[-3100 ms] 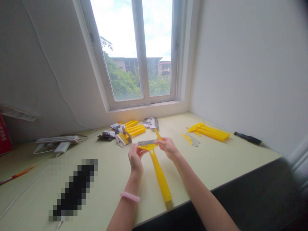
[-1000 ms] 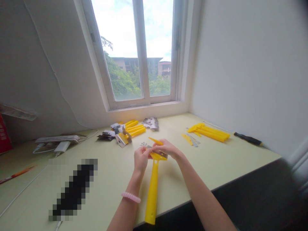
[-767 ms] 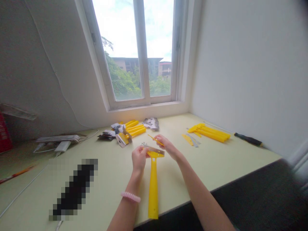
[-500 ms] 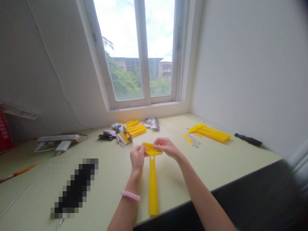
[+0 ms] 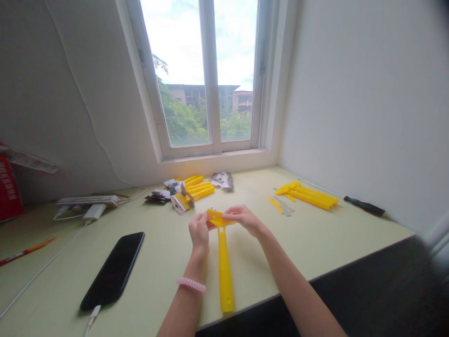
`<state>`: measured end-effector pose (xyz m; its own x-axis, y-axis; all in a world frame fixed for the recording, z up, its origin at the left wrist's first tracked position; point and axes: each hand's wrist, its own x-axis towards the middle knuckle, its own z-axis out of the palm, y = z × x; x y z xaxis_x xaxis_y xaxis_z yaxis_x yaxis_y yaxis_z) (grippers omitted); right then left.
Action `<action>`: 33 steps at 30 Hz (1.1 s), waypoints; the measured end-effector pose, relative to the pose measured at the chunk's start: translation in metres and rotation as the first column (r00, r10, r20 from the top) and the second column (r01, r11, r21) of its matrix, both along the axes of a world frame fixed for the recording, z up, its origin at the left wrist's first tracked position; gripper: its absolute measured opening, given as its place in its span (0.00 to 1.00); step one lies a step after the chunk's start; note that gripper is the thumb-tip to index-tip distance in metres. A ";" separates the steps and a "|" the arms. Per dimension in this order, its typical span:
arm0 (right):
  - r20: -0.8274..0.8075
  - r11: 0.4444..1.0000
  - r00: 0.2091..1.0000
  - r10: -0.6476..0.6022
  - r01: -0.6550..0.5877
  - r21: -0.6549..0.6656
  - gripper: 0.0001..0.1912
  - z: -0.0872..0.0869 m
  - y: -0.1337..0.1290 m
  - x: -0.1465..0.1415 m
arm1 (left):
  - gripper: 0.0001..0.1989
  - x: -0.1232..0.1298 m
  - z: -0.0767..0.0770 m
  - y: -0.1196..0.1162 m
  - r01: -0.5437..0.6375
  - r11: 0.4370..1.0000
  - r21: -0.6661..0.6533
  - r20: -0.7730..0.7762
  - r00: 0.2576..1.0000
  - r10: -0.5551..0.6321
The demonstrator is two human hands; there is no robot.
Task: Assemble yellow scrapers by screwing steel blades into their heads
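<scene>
A yellow plastic scraper lies between my hands, its long handle [image 5: 225, 271] pointing back toward me and the table's front edge. My left hand [image 5: 199, 230], with a pink coil band on the wrist, pinches the left end of the scraper's head. Against the right side of the head, the fingers of my right hand [image 5: 244, 219] are closed on a flat yellow plate [image 5: 216, 217] with small holes. The fingertips partly hide how the plate sits on the head.
Yellow scrapers [image 5: 314, 195] lie at the right, beside a yellow strip [image 5: 275, 204], a metal blade [image 5: 282, 206] and a black-handled screwdriver [image 5: 365, 206]. Packaged scrapers [image 5: 199, 189] sit below the window. A phone [image 5: 114, 271] on a cable and a power strip [image 5: 87, 201] are at the left.
The yellow plate on the head has tilted, and my right hand has come slightly lower. The handle's near end has swung a little to the right.
</scene>
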<state>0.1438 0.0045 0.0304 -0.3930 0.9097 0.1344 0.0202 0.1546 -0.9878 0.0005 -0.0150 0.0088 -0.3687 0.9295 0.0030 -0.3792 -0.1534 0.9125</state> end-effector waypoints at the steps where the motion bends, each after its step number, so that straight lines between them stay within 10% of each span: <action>1: -0.005 0.999 1.000 -0.001 0.001 -0.040 0.14 -0.001 0.000 0.000 | 0.06 0.000 0.000 0.000 -0.002 1.000 0.000 0.002 1.000 0.002; 7: -0.058 0.985 0.998 -0.008 -0.002 -0.172 0.15 -0.004 -0.003 -0.002 | 0.07 -0.001 -0.001 0.000 -0.009 1.000 0.011 -0.002 1.000 0.009; 33: -0.180 0.995 0.979 -0.096 0.094 -0.022 0.13 -0.014 -0.006 -0.012 | 0.07 -0.003 -0.003 -0.007 0.088 0.996 0.003 0.056 0.995 -0.088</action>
<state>0.1320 -0.0019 0.0169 -0.2750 0.9439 0.1831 -0.1447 0.1476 -0.9784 -0.0030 -0.0220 0.0061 -0.2848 0.9585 -0.0148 -0.4421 -0.1176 0.8892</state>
